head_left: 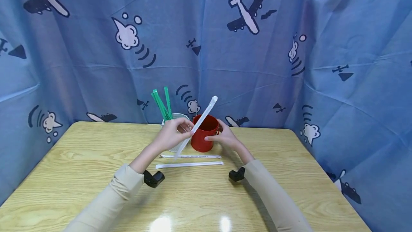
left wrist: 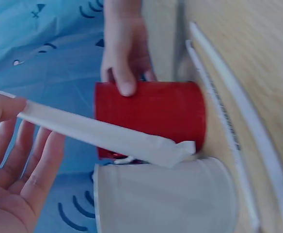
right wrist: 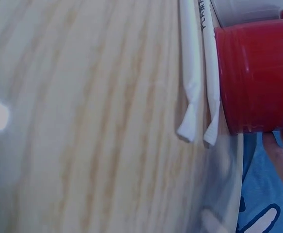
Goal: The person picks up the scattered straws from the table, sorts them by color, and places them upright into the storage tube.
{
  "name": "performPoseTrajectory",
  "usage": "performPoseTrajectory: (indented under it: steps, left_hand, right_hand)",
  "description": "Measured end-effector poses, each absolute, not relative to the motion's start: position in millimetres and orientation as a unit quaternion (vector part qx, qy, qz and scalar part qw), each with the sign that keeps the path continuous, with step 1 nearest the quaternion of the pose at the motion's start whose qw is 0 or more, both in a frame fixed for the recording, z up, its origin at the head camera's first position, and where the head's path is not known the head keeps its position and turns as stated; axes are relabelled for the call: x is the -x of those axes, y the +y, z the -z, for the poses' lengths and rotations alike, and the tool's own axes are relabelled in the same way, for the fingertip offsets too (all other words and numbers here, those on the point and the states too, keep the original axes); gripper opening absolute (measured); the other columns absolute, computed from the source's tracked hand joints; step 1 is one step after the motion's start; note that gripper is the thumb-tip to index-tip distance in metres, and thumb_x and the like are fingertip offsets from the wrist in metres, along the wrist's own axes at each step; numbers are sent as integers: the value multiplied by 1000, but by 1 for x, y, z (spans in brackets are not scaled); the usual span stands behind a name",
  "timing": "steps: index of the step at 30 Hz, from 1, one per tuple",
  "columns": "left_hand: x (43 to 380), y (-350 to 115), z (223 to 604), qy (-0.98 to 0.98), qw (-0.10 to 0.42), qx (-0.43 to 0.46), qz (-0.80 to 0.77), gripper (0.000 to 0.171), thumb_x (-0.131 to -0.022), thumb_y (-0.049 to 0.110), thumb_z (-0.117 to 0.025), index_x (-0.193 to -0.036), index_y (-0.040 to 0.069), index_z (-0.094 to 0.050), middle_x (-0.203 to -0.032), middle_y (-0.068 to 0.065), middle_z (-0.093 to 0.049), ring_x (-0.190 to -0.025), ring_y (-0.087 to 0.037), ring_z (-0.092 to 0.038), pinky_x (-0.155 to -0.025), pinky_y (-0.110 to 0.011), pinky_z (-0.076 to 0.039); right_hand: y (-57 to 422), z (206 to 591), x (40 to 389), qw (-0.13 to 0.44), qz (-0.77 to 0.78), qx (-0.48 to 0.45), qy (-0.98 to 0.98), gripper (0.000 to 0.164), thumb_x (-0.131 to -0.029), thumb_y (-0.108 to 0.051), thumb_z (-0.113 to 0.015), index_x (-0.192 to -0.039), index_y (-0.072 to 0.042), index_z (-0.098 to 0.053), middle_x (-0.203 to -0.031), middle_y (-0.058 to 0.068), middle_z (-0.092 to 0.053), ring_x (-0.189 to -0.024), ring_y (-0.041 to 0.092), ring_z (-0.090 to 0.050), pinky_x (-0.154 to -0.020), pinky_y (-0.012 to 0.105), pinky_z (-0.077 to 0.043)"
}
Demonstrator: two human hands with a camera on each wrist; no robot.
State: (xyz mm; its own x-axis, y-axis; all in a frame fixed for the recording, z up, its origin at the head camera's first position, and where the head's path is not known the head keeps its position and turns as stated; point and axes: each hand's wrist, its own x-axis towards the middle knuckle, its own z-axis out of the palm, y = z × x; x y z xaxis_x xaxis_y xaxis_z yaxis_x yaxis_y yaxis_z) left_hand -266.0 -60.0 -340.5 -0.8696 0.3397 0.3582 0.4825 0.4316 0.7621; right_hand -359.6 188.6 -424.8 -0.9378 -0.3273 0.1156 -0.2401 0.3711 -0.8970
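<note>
In the head view my left hand (head_left: 172,133) pinches a white paper-wrapped straw (head_left: 206,113) between thumb and fingers. The straw slants up to the right, passing in front of a red bucket (head_left: 201,144). My right hand (head_left: 226,138) grips the bucket's right side, thumb toward me; most of its other fingers are hidden. Left of it stands a white bucket (left wrist: 165,199), partly covered by my left hand in the head view. Several green-wrapped straws (head_left: 164,105) stand up out of the white bucket. The red bucket (right wrist: 262,77) stays upright on the table.
Two more white wrapped straws lie side by side on the wooden table (head_left: 106,153), the nearer straw (head_left: 190,165) plain and the farther straw (head_left: 193,156) printed. A blue curtain (head_left: 193,63) with airplane prints hangs behind the table's far edge.
</note>
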Motion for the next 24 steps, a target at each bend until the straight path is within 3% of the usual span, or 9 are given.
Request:
performPoseTrajectory:
  steps: [13,24]
  left_hand:
    - [289,-40,315,-769,164,165,596,24,-91,17,-66,-111,5,-64,-96,-15,-68,-85,-25,-64,-75,-26,-57]
    - [301,-19,312,-731,248,145,619,24,-91,16,-66,-112,4,-63,-98,-15,-68,-86,-25,-65,-74,-24,-55]
  right_hand:
    - [191,425,360,45,543,180,819,77,-76,-18,-81,-141,-15,-40,-136,8,-52,-123,27,-50,-98,44,-51]
    - [189,422,360,66,543,174,819,82,-78,-16,-79,-146,-14,-33,-144,11,-46,-130,31,-44,-103,49,-47]
